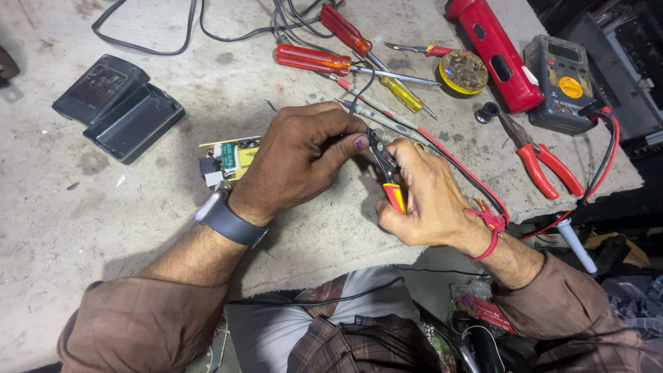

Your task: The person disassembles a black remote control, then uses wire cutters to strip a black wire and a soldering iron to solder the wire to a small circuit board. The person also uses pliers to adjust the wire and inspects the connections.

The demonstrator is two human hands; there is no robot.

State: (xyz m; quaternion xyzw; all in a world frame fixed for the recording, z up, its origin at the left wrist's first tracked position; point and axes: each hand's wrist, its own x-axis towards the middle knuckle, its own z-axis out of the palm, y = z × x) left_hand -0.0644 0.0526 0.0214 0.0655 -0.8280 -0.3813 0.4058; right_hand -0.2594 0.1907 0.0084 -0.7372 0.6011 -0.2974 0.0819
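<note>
Cutters (384, 166): small pair with red and yellow handles, gripped in the right hand (427, 200), which is curled tight round the handles; they sit just right of the circuit board (229, 159).
Left hand (298, 162): fingers pinched narrow around something thin at the cutter tip; what it is I cannot tell, it is hidden under the thumb. The hand partly covers the circuit board.
Direction: the cutters' long axis runs from lower right to upper left, handles toward the person, tip pointing up and left at the left thumb.
Risk, thumb: the tip lies touching or just beside the thumbnail, so a squeeze with poor aim could nip skin.
Risk, slip: the pinched piece is tiny, and a loose hold may let it fly off.
Risk, wires: the red and black leads (463, 173) run right of the circuit board under the right hand and could snag on the wrist.
Nearby: screwdrivers (314, 60) lie beyond the circuit board, well apart.
</note>
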